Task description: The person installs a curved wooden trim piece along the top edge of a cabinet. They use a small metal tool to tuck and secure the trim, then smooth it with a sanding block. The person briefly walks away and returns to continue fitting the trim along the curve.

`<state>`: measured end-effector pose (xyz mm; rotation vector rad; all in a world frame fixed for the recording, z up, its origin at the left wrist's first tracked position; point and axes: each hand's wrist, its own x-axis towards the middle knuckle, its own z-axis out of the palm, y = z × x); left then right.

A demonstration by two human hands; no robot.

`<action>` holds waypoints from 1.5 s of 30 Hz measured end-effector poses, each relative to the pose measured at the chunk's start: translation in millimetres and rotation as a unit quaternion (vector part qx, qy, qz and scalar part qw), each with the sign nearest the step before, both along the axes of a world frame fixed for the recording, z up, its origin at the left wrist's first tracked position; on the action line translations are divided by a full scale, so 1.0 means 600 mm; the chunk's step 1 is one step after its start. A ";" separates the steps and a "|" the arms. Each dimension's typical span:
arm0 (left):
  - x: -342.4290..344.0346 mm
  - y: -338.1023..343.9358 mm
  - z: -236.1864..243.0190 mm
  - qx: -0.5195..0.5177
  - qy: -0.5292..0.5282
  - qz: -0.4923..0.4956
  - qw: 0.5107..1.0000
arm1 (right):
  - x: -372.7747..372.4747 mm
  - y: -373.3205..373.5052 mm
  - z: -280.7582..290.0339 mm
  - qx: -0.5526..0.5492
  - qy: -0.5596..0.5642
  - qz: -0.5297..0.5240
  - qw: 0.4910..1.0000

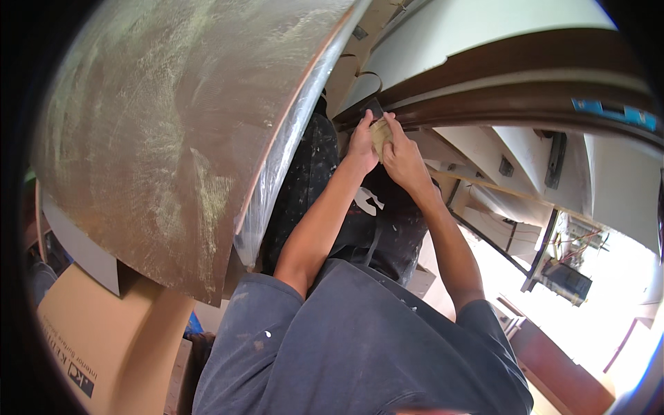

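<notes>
Both hands meet in front of me at the dark brown wooden trim (pixel 477 104). Between them is a yellowish-tan piece (pixel 380 135), flat and slightly creased; its exact kind cannot be made out. My left hand (pixel 361 146) is closed on its left side, thumb up. My right hand (pixel 405 160) grips the right side, with its index finger stretched toward the trim. A small, thin dark plate (pixel 374 107) sticks out past the fingertips, close to the trim. Whether it is joined to the tan piece is hidden by the fingers.
A large brown panel (pixel 166 138) with pale smears and plastic-wrapped edge (pixel 266 187) rises at left. Below it stands a cardboard box (pixel 104 332). Blue tape (pixel 612 113) sticks to the trim. White stair-like boards (pixel 484 155) and a dark red board (pixel 560 366) lie at right.
</notes>
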<state>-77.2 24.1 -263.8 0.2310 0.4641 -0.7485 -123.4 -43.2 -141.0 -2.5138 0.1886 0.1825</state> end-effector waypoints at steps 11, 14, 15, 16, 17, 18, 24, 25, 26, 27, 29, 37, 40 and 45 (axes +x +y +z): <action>0.019 -0.029 0.021 -0.103 0.055 0.038 0.992 | 0.098 0.045 0.071 -0.092 0.153 -0.022 0.984; 0.021 -0.035 0.029 -0.114 0.097 0.036 0.988 | 0.104 0.048 0.072 -0.112 0.108 -0.017 0.988; 0.023 -0.035 0.032 -0.116 0.089 0.046 0.988 | 0.107 0.047 0.070 -0.110 0.103 -0.018 0.988; 0.025 -0.034 0.035 -0.116 0.093 0.047 0.988 | 0.109 0.046 0.067 -0.110 0.100 -0.025 0.988; 0.028 -0.032 0.038 -0.118 0.107 0.038 0.987 | 0.111 0.046 0.064 -0.113 0.087 -0.014 0.990; 0.031 -0.030 0.040 -0.121 0.104 0.039 0.986 | 0.114 0.047 0.060 -0.118 0.076 -0.007 0.990; 0.051 -0.019 0.029 -0.165 0.140 0.023 0.976 | 0.135 0.061 0.051 -0.111 0.105 -0.046 0.987; 0.053 -0.021 0.022 -0.170 0.153 0.030 0.973 | 0.140 0.064 0.050 -0.112 0.116 -0.053 0.986; 0.054 -0.023 0.014 -0.162 0.165 0.027 0.973 | 0.144 0.066 0.048 -0.107 0.118 -0.061 0.985; 0.056 -0.026 0.005 -0.176 0.165 0.033 0.970 | 0.147 0.068 0.045 -0.103 0.119 -0.068 0.985; 0.060 -0.031 -0.015 -0.187 0.181 0.034 0.965 | 0.151 0.071 0.039 -0.099 0.114 -0.075 0.986; 0.072 -0.033 -0.055 -0.180 0.131 -0.024 0.975 | 0.154 0.067 0.021 -0.128 0.080 -0.071 0.986; 0.072 -0.032 -0.054 -0.200 0.157 -0.022 0.967 | 0.155 0.068 0.019 -0.116 0.065 -0.079 0.988; 0.073 -0.034 -0.056 -0.205 0.104 -0.018 0.973 | 0.159 0.068 0.019 -0.100 0.067 -0.088 0.989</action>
